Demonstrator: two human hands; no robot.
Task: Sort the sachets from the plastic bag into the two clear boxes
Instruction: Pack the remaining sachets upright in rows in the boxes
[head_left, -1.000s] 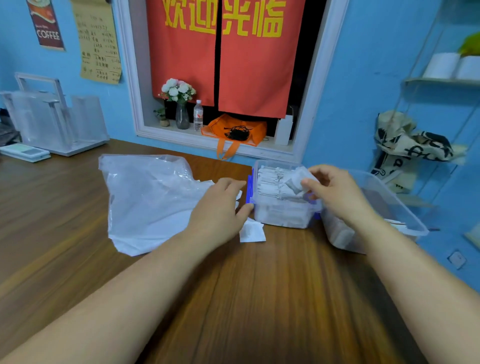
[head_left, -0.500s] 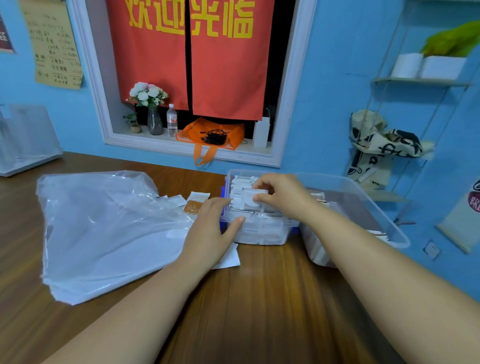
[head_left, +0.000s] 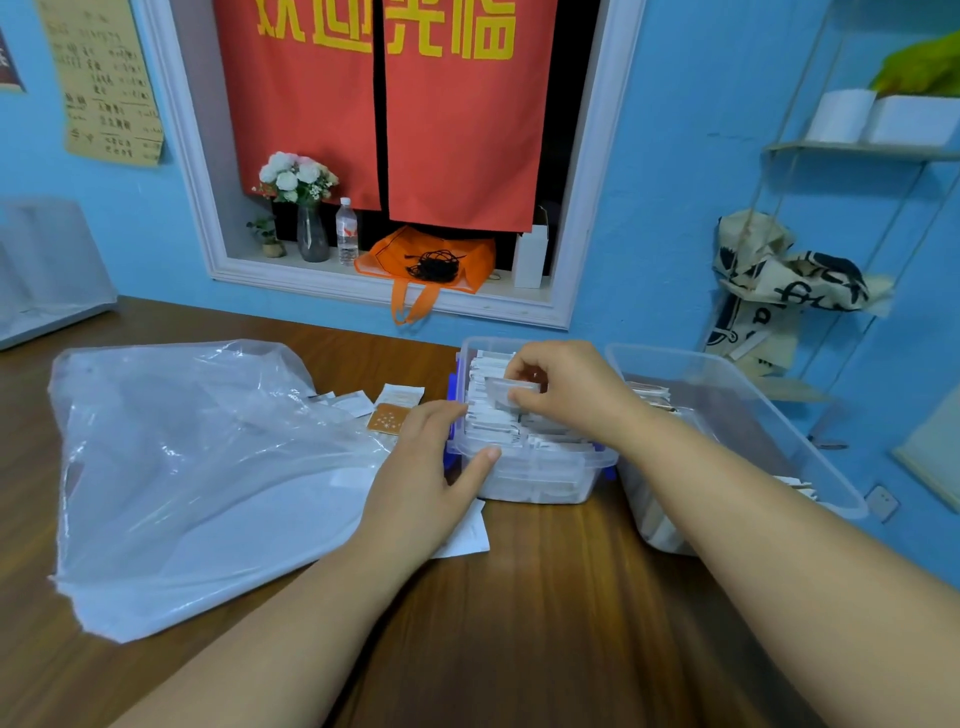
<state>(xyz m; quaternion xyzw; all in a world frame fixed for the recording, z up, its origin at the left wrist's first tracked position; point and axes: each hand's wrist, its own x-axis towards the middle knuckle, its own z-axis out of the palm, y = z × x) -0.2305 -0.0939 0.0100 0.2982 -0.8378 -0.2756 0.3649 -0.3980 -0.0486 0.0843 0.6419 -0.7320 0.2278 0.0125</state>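
Observation:
A small clear box (head_left: 540, 480) with blue clips is packed with white sachets standing on edge. My right hand (head_left: 566, 395) is over it and pinches a white sachet (head_left: 506, 388) among the packed ones. My left hand (head_left: 431, 467) rests against the box's left wall, thumb on its front rim. A larger clear box (head_left: 748, 410) stands to the right with some sachets inside. The crumpled plastic bag (head_left: 197, 467) lies on the left. Loose sachets, one brown (head_left: 387, 417), lie between bag and small box. A white sachet (head_left: 467, 535) peeks out under my left hand.
The wooden table (head_left: 545, 623) ends at the blue wall behind the boxes. A clear rack (head_left: 47, 270) stands at the far left. The window ledge holds a flower vase (head_left: 310, 234), a bottle (head_left: 346, 231) and an orange bag (head_left: 431, 260).
My right hand carried the sachet from above the box's right side down into the packed row. My left hand shifted from the loose sachet to the box's left wall. The view moved closer.

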